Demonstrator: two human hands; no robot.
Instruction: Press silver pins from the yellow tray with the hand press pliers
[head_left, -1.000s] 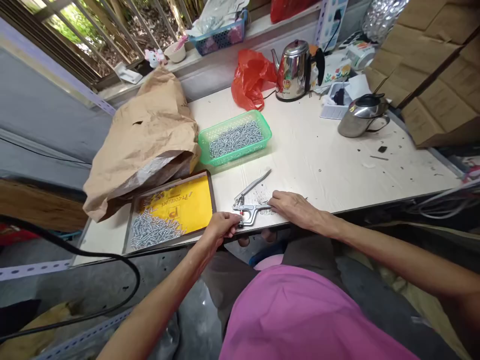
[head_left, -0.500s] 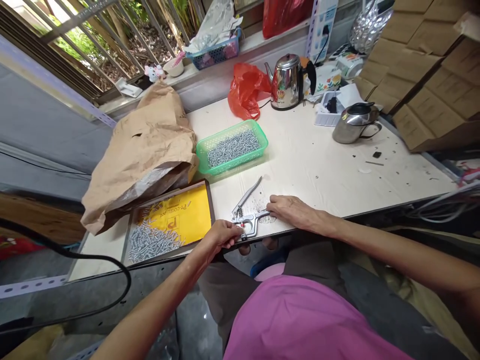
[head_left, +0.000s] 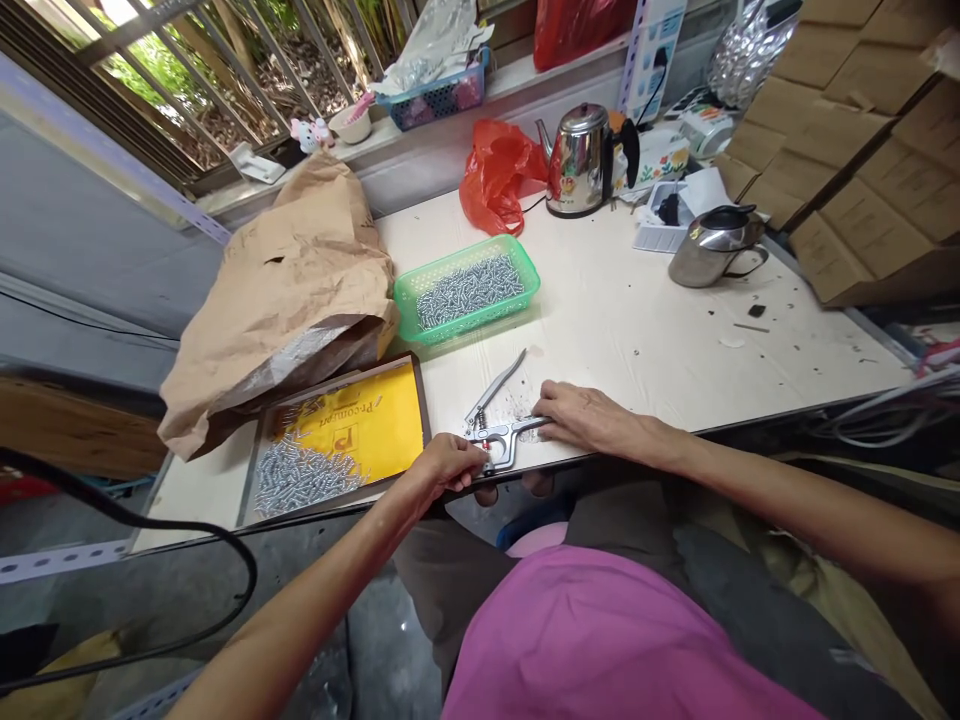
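A pair of grey metal snap-fastener pliers (head_left: 507, 440) lies at the table's front edge, its handles spread apart. My right hand (head_left: 581, 412) is closed on the end of the lower handle. At the jaw end, my left hand (head_left: 453, 462) is pinched, fingertips against the jaw; whatever is between them is too small or hidden. A bit of red shows inside the jaw. Left of that hand, a shallow tray (head_left: 426, 400) with a yellow sheet (head_left: 390, 405) holds a heap of small silvery metal pieces (head_left: 304, 478). Behind the pliers stands a green plastic basket (head_left: 529, 285) with more such pieces.
A crumpled brown paper bag (head_left: 277, 290) leans at the left. Towards the back are a red plastic bag (head_left: 491, 180), a steel kettle (head_left: 579, 165) and a steel pot (head_left: 712, 250). Cardboard (head_left: 855, 130) stands at the right. Small scraps dot the table (head_left: 630, 310).
The view has shifted slightly. Both hands stay at the pliers, with the left fingertips still at the jaw and the right hand still on the handle.
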